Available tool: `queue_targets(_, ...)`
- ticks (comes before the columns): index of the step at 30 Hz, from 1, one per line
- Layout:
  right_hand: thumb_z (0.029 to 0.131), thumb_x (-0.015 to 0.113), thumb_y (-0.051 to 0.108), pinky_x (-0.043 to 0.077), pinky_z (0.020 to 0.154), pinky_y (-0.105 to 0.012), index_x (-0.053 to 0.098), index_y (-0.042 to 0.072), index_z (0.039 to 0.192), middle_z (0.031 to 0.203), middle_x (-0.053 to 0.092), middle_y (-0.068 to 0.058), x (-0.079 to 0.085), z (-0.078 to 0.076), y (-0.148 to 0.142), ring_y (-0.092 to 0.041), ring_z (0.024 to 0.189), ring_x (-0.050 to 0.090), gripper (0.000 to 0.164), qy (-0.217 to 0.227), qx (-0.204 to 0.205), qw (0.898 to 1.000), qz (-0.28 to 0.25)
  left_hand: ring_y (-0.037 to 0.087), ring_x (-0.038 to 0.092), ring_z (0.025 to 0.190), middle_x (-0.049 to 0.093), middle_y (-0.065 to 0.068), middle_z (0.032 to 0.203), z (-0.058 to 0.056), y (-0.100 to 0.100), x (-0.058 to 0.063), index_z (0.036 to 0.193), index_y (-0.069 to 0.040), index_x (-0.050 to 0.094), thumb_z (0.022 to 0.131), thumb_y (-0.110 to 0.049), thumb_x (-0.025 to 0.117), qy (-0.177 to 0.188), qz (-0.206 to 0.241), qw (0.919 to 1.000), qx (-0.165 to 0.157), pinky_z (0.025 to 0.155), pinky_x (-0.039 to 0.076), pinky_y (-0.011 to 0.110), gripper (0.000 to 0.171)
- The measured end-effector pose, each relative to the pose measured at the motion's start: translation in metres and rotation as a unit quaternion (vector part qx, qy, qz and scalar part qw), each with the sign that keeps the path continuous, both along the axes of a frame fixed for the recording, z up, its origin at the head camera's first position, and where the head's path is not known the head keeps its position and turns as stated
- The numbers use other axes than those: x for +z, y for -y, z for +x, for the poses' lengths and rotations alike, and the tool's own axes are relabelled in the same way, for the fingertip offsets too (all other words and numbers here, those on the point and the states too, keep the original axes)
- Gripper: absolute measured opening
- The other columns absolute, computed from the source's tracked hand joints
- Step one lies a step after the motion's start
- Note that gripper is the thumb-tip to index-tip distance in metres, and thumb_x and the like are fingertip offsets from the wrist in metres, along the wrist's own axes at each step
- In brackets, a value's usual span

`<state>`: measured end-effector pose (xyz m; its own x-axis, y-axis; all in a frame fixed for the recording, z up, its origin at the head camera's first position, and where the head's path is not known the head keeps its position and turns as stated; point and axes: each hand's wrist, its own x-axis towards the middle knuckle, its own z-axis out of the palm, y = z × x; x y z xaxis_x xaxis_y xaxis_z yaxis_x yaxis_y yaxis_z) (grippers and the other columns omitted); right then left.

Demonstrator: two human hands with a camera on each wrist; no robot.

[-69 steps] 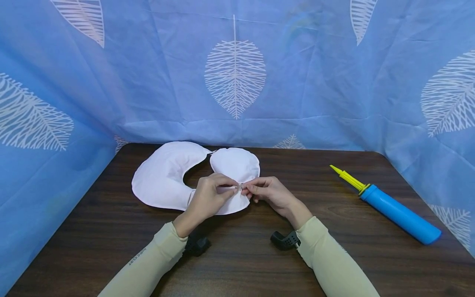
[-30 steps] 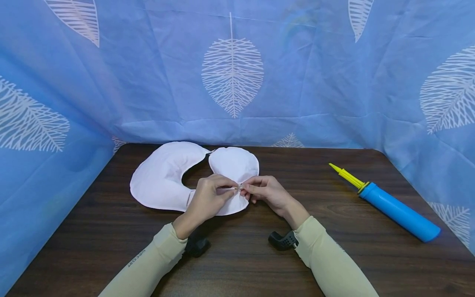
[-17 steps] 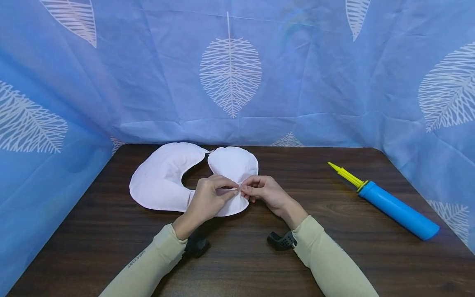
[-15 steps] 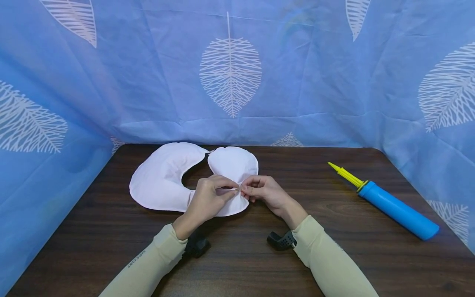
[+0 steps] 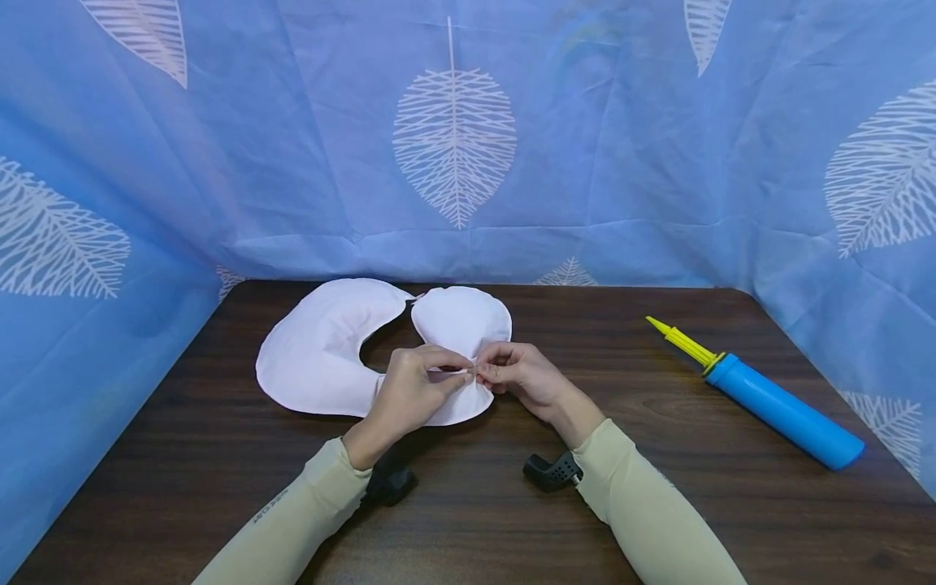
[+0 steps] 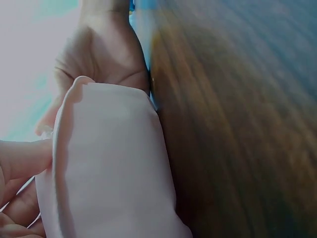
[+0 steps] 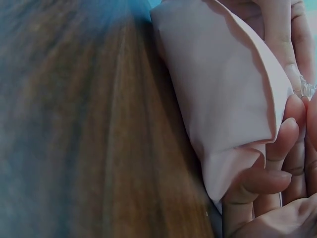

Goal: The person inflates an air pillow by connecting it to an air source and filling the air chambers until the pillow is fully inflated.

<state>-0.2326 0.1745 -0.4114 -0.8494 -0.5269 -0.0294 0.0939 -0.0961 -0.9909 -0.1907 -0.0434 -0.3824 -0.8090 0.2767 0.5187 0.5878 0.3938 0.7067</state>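
Observation:
A pale pinkish-white inflatable neck pillow [image 5: 314,357] lies toward the back left of the table, curved in a U with a rounded end lobe [image 5: 462,317] on the right. At that lobe, a small clear plastic valve [image 7: 308,89] sticks up from the fabric. My left hand [image 5: 409,382] reaches across the pillow and pinches the valve between thumb and forefinger from the left. From the right, my right hand [image 5: 530,378] pinches it too, with the other fingers curled beside the lobe's edge. Fingertips cover most of the valve, so its cap cannot be made out.
A blue hand pump [image 5: 786,410] with a yellow nozzle [image 5: 680,340] lies slantwise on the right of the dark wooden table [image 5: 468,520]. Blue cloth [image 5: 307,146] with white leaf prints hangs round the back and sides. Black wrist cameras [image 5: 548,473] sit under both forearms.
Both hands stay at the valve with only tiny finger shifts. The pillow and pump keep their places; the head view has tilted slightly.

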Motion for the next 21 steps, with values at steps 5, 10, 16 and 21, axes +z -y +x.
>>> queue_targets(5,0.103,0.065,0.005,0.042,0.065,-0.024,0.078,0.027,0.086,0.079,0.073,0.01,0.0007,-0.0001,0.0009,-0.009,0.07,0.055,0.031,0.005,-0.01,1.0,0.005,0.025,0.079,0.096,0.083,0.012,0.096,0.0014,-0.0023,-0.0004,0.095,0.0,0.085,0.085,0.007,0.085,0.006,0.011,0.9999,-0.005,0.082,0.067,0.031,0.012)
queue_targets(10,0.103,0.064,0.003,0.043,0.065,-0.023,0.078,0.027,0.084,0.079,0.073,0.01,0.0011,-0.0001,0.0027,-0.009,0.07,0.055,0.033,0.0,-0.016,1.0,0.007,0.024,0.079,0.094,0.084,0.012,0.095,0.0017,-0.0031,-0.0021,0.094,0.0,0.085,0.084,0.007,0.086,0.0,0.013,0.9999,0.0,0.081,0.067,0.033,0.013)
queue_targets(16,0.101,0.064,-0.001,0.046,0.066,-0.021,0.079,0.027,0.082,0.079,0.072,0.009,0.0013,0.0012,0.006,-0.007,0.071,0.059,0.037,-0.002,-0.024,1.0,0.009,0.023,0.079,0.093,0.083,0.011,0.094,0.0033,-0.0034,-0.0029,0.093,-0.001,0.085,0.084,0.007,0.086,0.0,0.017,0.9998,0.004,0.079,0.067,0.033,0.012)
queue_targets(21,0.099,0.064,-0.005,0.052,0.068,-0.021,0.081,0.027,0.08,0.079,0.073,0.008,0.0019,0.0027,0.0074,-0.007,0.072,0.063,0.04,-0.001,-0.04,0.999,0.013,0.024,0.079,0.092,0.083,0.012,0.093,0.003,-0.0035,-0.0044,0.093,0.001,0.085,0.083,0.009,0.085,-0.003,0.017,0.9998,-0.003,0.08,0.067,0.031,0.013)
